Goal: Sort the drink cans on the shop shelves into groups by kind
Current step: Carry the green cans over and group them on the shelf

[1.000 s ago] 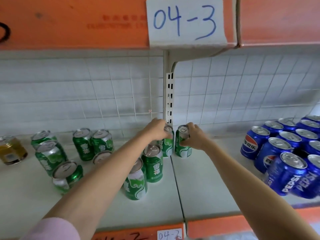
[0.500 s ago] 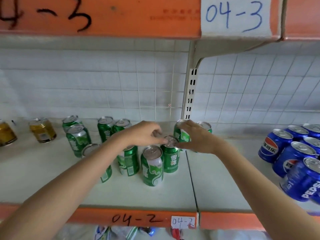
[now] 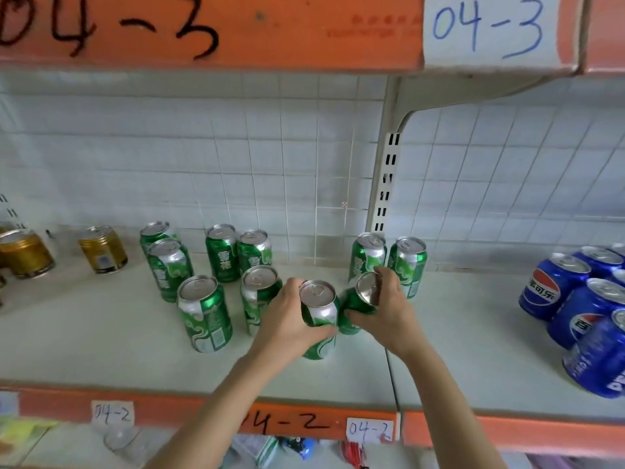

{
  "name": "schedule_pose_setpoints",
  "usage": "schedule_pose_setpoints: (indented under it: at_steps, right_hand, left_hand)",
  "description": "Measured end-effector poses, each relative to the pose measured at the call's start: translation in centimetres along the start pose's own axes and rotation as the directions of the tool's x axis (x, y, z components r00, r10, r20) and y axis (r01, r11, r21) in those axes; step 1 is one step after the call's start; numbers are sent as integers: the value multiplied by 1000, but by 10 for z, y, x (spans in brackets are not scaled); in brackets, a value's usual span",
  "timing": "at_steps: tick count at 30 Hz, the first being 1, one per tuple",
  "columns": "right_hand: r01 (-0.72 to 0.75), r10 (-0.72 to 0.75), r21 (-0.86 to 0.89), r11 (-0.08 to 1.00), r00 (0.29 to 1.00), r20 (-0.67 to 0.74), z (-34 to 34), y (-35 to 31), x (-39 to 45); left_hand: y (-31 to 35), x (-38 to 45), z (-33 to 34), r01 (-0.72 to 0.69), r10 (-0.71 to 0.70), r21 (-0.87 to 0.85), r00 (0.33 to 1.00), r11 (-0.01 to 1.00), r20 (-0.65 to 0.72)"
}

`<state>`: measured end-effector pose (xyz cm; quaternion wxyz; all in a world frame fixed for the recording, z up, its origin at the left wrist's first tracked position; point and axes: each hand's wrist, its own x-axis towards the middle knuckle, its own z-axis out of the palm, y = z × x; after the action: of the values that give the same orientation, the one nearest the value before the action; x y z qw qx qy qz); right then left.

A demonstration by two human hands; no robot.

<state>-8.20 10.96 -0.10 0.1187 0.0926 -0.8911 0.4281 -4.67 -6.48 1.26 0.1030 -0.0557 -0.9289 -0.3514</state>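
Several green cans stand on the white shelf (image 3: 101, 340). My left hand (image 3: 287, 319) is wrapped round an upright green can (image 3: 319, 316) at the middle front. Right beside it, my right hand (image 3: 389, 309) grips a second green can (image 3: 358, 302), which is tilted with its silver top turned toward me. Two more green cans (image 3: 389, 258) stand just behind my right hand by the upright post. Other green cans (image 3: 204, 313) stand in a loose cluster to the left. Blue cola cans (image 3: 581, 306) are grouped at the right.
Gold cans (image 3: 103, 248) stand at the far left of the shelf. An orange shelf edge (image 3: 304, 32) with "04-3" labels hangs overhead, and the slotted white post (image 3: 385, 184) rises behind the cans. The orange front lip (image 3: 507, 431) carries "04-2" labels.
Both hands have drawn back from the two cans by the post toward the front. Each now grips a green can; the right one's can is tilted. The camera has turned left.
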Motion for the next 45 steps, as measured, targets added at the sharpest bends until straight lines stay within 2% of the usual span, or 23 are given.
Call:
schedule_pose_setpoints:
  at_steps: [2,4,6,14,20,23,26,28,30,32,35,38,40,42,45]
  right_hand:
    - [-63,69,56,996,992,-110,0,6,-12]
    - [-106,128,118,987,972,-198,-4,11,-15]
    - [-138,160,106,985,957,-241,-10,16,-7]
    - [-195,159,-162,967,964,-215,-23,23,25]
    - [-258,218,-167,952,950,-224,-23,21,21]
    - [-255,172,-292,922,944,-281,-24,11,10]
    - [-142,19,-351,926,943,-331,-21,-9,-1]
    - [-29,-50,-316,948,970,-239,-12,-26,-4]
    - [71,-93,-282,957,994,-64,6,-42,-5]
    - [174,-154,-233,957,983,99,29,-55,-4]
    - [203,-162,-168,965,960,229,68,-68,1]
    - [76,-60,-50,996,962,268,99,-74,7]
    - [-15,10,17,1000,964,267,110,-76,8]
    - [-35,26,32,999,968,248,114,-72,5]
    - [-26,21,22,999,980,196,107,-64,-3]
  left_hand:
    - [-1,-1,14,17,-33,-147,993,989,-110]
    - [3,10,26,22,-54,-216,988,976,-144]
    - [9,27,35,22,-59,-238,987,971,-152]
    - [26,78,63,32,-56,-194,991,981,-120]
    - [24,72,52,9,-8,-18,1000,1000,10]
    - [21,54,22,-161,162,155,987,975,6]
    - [8,34,-18,-272,288,232,957,934,-38]
    - [-6,25,-44,-258,290,275,953,926,-83]
    - [-26,17,-68,-194,247,334,961,922,-123]
    - [-48,6,-88,-72,128,333,980,940,-149]
    - [-78,-7,-104,89,-43,235,981,968,-191]
    - [-95,-17,-99,229,-242,-86,950,970,-198]
    - [-104,-19,-88,284,-326,-216,926,934,-192]
    - [-111,-22,-76,314,-361,-240,914,918,-183]
    - [-108,-24,-68,318,-350,-175,916,932,-195]
